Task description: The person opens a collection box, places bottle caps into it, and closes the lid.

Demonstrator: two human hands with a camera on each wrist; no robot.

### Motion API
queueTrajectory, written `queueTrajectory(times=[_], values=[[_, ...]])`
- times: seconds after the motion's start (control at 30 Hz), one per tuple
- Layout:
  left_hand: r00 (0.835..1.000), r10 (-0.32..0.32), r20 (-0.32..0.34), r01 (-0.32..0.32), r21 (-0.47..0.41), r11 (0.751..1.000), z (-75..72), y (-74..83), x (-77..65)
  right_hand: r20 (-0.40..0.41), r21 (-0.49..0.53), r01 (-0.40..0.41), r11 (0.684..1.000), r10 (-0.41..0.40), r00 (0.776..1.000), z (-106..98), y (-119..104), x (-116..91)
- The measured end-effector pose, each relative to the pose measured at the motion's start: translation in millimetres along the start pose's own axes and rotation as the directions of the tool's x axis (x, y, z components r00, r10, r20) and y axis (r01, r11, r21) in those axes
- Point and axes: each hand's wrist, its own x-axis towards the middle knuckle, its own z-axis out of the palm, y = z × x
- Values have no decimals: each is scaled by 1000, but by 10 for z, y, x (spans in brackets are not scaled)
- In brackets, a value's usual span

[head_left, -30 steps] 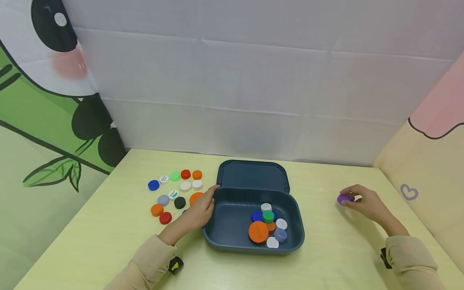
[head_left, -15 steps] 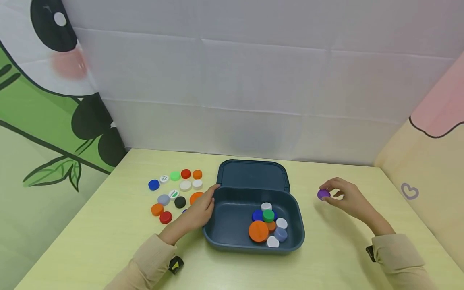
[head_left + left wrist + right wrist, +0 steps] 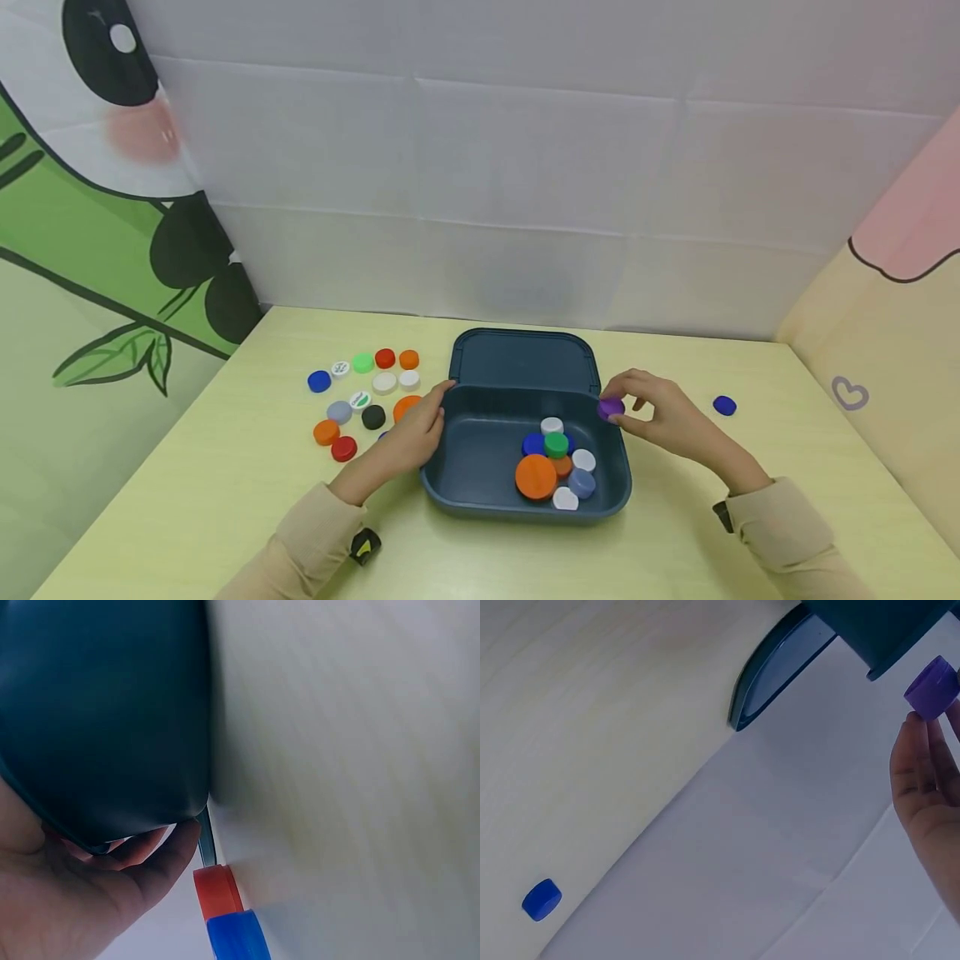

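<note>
My right hand (image 3: 663, 414) pinches a purple bottle cap (image 3: 611, 408) between thumb and fingertips, at the right rim of a dark blue plastic box (image 3: 480, 508). In the right wrist view the same purple cap (image 3: 932, 688) hangs in the fingers near the box's edge. My left hand (image 3: 408, 435) holds the box at its left side. The left wrist view has its fingers (image 3: 169, 859) round the far corner of the wall. Inside the box, toward the right, several caps lie together, among them a large orange cap (image 3: 536, 477) and a green cap (image 3: 556, 444).
Several caps lie on the table left of the box, such as a black cap (image 3: 373, 417) and a red cap (image 3: 344, 448). A lone blue cap (image 3: 724, 405) lies at the right. The box's lid (image 3: 525, 358) lies behind it, before a cloth backdrop (image 3: 525, 167).
My right hand has carried the purple cap leftward from the table's right side to the box rim. The blue cap there has come into full view. The left hand has stayed put.
</note>
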Motion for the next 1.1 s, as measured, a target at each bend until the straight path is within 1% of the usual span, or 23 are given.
queueTrajectory(times=[0.1, 0.23, 0.33, 0.47, 0.67, 0.97, 1.1], values=[[1000, -4, 0, 4, -3, 1000, -5, 1, -3, 33, 17, -9, 1000, 8, 999, 55, -82, 39], [1000, -1, -5, 1, 1, 1000, -3, 5, -6, 55, 24, -7, 1000, 5, 998, 148, -128, 77], [1000, -3, -6, 3, -5, 1000, -3, 15, -13, 69, -1, 24, 1000, -24, 997, 219, -145, 105], [1000, -16, -2, 16, -12, 1000, -8, 21, -14, 111, -57, 61, 997, -54, 992, 295, -160, 134], [1000, -15, -5, 15, -11, 1000, -9, 21, -7, 168, -114, 58, 992, -38, 985, 360, -182, 153], [1000, -25, -5, 25, -20, 999, -3, 18, -6, 237, -208, 10, 978, 41, 971, 436, -197, 158], [1000, -24, -4, 24, -16, 1000, 3, 10, -7, 254, -218, 7, 976, 50, 966, 446, -208, 159]])
